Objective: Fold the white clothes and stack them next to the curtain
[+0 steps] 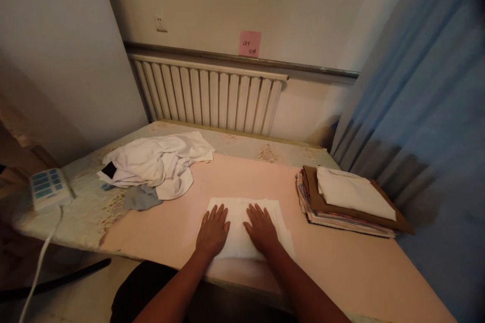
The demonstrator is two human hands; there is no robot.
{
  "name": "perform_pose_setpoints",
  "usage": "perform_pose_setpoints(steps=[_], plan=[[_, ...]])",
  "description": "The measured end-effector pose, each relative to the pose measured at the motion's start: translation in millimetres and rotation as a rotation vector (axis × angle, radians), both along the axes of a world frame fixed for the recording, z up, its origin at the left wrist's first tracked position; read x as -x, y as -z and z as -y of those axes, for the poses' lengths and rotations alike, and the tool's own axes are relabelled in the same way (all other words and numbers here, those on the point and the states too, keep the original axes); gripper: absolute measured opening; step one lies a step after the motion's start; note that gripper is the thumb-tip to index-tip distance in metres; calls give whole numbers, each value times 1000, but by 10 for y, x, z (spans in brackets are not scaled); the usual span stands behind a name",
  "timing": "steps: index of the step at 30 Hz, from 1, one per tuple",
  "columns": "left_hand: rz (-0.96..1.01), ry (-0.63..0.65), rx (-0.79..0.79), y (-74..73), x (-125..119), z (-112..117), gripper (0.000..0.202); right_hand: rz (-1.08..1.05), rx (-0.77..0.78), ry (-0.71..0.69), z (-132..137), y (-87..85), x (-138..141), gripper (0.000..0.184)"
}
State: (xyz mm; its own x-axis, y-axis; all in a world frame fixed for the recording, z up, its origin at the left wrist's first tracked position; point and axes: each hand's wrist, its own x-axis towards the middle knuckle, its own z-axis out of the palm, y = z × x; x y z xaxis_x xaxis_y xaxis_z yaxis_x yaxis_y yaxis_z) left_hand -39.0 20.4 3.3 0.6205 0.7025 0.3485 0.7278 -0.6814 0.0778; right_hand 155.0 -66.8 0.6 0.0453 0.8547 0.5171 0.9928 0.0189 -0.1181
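Note:
A folded white cloth (238, 237) lies flat on the pink table covering near the front edge. Both palms face down on it. My left hand (213, 229) rests on its left part, fingers stretched out and pointing away from me. On the right part lies my right hand (260, 227), its fingers slightly spread. A strip of white fabric shows between the two hands, which do not touch each other. What lies beneath the palms is hidden.
Crumpled white cloths (155, 161) and a grey cloth (141, 197) lie at the left. A stack of folded fabrics (348, 219) with a white piece (352, 192) on top sits at the right. A power strip (49, 189) occupies the left corner; a blue curtain (424, 111) hangs at the right.

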Motion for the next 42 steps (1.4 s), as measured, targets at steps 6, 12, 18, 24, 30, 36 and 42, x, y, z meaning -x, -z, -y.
perform_pose_setpoints(steps=[6, 12, 18, 24, 30, 36, 42], plan=[[-1, 3, 6, 35, -3, -25, 48, -2, 13, 80, 126, 37, -142, 39], [-15, -5, 3, 39, -6, -28, 47, 49, 37, 136, 256, 132, -317, 39], [-20, -2, 14, 31, -7, -31, 49, 69, 31, 196, 385, 229, -435, 41], [-30, -3, 5, 34, -15, -31, 49, 74, 17, 233, 452, 263, -425, 41], [-33, -14, -8, 26, -14, -20, 48, 70, 9, 244, 498, 269, -411, 41], [-24, -8, -24, 30, -11, -21, 48, 54, 80, 281, 537, 213, -375, 42], [-14, -8, -43, 23, -8, -12, 46, 57, 137, 303, 558, 161, -346, 43]])
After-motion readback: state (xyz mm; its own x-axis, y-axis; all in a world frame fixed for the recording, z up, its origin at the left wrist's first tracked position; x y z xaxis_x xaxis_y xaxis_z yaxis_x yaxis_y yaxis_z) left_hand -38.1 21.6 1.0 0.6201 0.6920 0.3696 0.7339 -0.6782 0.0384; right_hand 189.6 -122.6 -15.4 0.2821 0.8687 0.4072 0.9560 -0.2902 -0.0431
